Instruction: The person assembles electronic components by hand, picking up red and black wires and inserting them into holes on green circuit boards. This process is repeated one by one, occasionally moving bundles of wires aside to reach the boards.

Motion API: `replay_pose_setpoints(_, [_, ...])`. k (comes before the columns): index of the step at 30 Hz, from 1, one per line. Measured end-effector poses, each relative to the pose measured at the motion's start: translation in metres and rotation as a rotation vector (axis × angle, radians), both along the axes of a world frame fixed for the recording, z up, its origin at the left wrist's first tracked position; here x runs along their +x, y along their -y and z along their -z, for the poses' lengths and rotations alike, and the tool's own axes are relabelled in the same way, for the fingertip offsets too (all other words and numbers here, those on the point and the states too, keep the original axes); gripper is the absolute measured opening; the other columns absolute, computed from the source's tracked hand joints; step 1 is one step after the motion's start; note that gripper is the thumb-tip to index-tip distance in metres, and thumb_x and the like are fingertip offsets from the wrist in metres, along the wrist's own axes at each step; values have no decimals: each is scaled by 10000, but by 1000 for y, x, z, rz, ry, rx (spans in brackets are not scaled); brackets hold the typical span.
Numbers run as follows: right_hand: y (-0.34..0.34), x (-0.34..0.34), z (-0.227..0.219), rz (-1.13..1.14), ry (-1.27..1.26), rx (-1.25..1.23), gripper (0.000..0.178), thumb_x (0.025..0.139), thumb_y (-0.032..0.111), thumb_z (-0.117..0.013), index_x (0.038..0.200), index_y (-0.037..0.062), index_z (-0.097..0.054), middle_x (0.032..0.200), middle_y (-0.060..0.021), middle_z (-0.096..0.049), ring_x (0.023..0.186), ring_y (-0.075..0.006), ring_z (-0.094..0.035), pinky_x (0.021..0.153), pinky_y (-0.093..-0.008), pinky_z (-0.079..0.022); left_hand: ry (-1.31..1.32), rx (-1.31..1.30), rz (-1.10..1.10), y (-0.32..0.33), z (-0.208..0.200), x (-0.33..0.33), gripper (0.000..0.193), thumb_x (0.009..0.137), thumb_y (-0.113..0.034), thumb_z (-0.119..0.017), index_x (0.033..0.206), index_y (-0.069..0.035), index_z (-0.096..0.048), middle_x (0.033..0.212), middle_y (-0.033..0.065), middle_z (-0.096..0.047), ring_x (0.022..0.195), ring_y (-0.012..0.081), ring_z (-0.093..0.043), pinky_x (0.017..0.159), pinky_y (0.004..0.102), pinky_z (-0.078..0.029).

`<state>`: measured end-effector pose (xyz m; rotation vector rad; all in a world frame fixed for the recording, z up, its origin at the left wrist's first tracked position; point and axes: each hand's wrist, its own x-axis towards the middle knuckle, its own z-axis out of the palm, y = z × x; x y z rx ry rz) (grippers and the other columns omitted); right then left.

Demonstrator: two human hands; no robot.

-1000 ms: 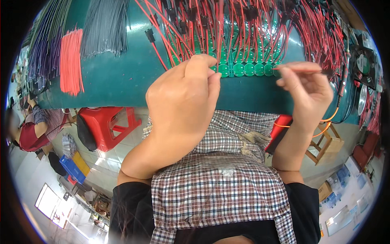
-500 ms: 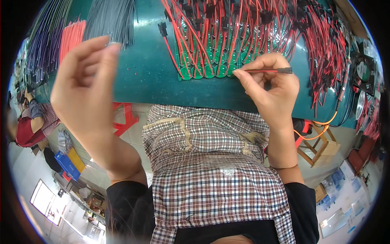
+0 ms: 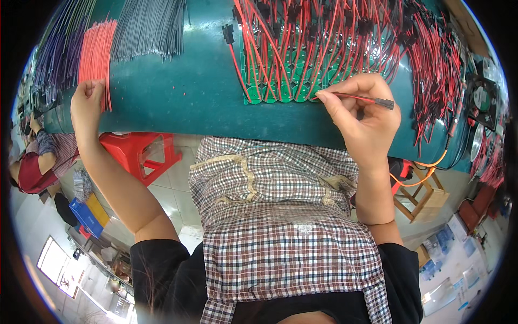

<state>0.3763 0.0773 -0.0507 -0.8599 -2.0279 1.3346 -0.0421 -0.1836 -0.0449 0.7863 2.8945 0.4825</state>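
Note:
At the left, my left hand (image 3: 88,105) has its thumb and forefinger pinched together on the near ends of a bundle of coral-red wires (image 3: 97,48). How many wires lie between the fingertips is hidden. My right hand (image 3: 369,121) pinches a red-and-black cable (image 3: 356,96) between thumb and forefinger. Its black plug (image 3: 384,103) sticks out over the palm. The pinched end is beside the near row of round green circuit boards (image 3: 286,93), which have other red-and-black cables (image 3: 280,59) with black plugs rising from them.
Grey wires (image 3: 151,29) and dark purple wires (image 3: 56,54) lie at the far left of the green table (image 3: 189,110). A heap of red-and-black cables (image 3: 431,70) and a small black fan (image 3: 482,99) are on the right. A red stool (image 3: 143,154) stands below the table edge; another person (image 3: 40,167) sits far left.
My left hand has moved left and down from mid-air to the ends of the red wires and closed there. The right hand has barely shifted and keeps its cable.

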Motion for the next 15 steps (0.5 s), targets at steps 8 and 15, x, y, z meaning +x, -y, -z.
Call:
replay_pose_setpoints(8, [0, -3, 7, 41, -84, 21, 211, 764, -33, -796, 830, 19, -603, 674, 18, -630, 503, 24, -454, 433, -154, -313, -145, -86, 19, -10, -13, 7, 295, 887, -282, -693, 959, 4, -692, 788, 61, -679, 707, 113, -601, 676, 274, -476])
replay_pose_setpoints(15, [1, -2, 9, 35, -96, 43, 204, 763, -45, -789, 831, 18, -608, 705, 13, -652, 503, 34, -430, 436, -147, -293, 6, 136, -48, -80, -27, 57, 266, 895, -266, -718, 993, -19, -718, 845, -10, -682, 724, 51, -577, 659, 205, -446])
